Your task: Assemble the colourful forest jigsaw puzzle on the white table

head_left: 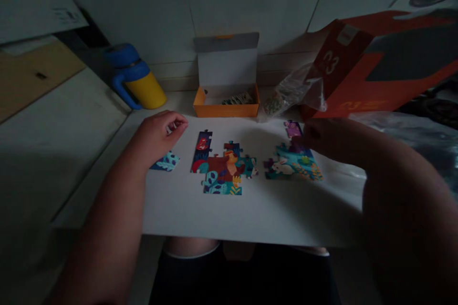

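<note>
My left hand (159, 134) is curled over the table's left side, thumb and fingertips together, nothing visible between them. Partly under it lies a loose puzzle piece (166, 161) with pale blue leaves. In the middle is a joined puzzle section (222, 167) showing a brown animal and a red one. A second joined section (286, 166), with a white rabbit and orange plants, lies to its right. My right hand (327, 138) is closed at that section's upper right edge, beside a piece with a pink creature (293, 128). Its fingertips are dark, so what they hold is unclear.
An open orange box (226, 110) with several pieces inside stands at the back. Left of it is a blue and yellow jug (146, 86). On the right are a clear plastic bag (286, 97) and a large orange carton (358, 71). The white table's (179, 214) front edge is near my legs.
</note>
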### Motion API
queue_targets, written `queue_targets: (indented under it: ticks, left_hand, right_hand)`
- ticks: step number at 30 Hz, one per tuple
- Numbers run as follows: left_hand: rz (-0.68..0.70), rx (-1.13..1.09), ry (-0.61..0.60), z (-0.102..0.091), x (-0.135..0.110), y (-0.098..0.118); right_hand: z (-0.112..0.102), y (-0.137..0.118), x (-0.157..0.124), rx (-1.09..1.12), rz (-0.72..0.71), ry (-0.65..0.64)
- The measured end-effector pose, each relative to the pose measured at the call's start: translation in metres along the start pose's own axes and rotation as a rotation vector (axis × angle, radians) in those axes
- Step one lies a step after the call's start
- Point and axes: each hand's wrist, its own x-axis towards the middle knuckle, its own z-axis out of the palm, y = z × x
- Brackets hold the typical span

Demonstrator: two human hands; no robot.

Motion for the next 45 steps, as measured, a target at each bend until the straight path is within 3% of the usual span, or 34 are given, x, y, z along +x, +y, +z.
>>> queue_targets:
  ticks: [3, 5, 8, 12, 20, 26, 33, 40, 45]
  left_hand:
    - [-0.231, -0.064, -0.174, -0.014, -0.004, -0.037]
    - [-0.300, -0.114, -0.305, -0.019, -0.008, -0.052]
    - [-0.270, -0.096, -0.417, -0.022, -0.012, -0.054]
    - [-0.188, 0.024, -0.471, -0.025, -0.013, -0.041]
    - [-0.149, 0.011, -0.486, -0.028, -0.008, -0.032]
    - [-0.223, -0.014, -0.495, -0.027, -0.009, -0.031]
    - [-0.071, -0.017, -0.563, -0.021, -0.014, -0.034]
    - [-0.037, -0.118, -0.423, -0.020, -0.012, -0.028]
    - [-0.120, -0.463, -0.313, -0.010, -0.012, -0.003]
  right_hand:
    - [0.005, -0.010, 0.005, -0.002, -0.001, 0.059]
    - [0.007, -0.016, 0.007, -0.004, 0.009, 0.066]
    - [0.010, -0.020, 0.008, -0.033, -0.007, 0.104]
    - [0.012, -0.019, 0.009, -0.041, -0.050, 0.089]
    - [0.014, -0.018, 0.012, 0.022, -0.023, 0.068]
    - [0.020, -0.016, 0.013, 0.022, -0.064, 0.126]
    - [0.019, -0.019, 0.011, 0.020, -0.051, 0.121]
    - [0.019, -0.021, 0.011, 0.001, -0.052, 0.114]
    - [0.020, -0.023, 0.011, 0.029, -0.075, 0.110]
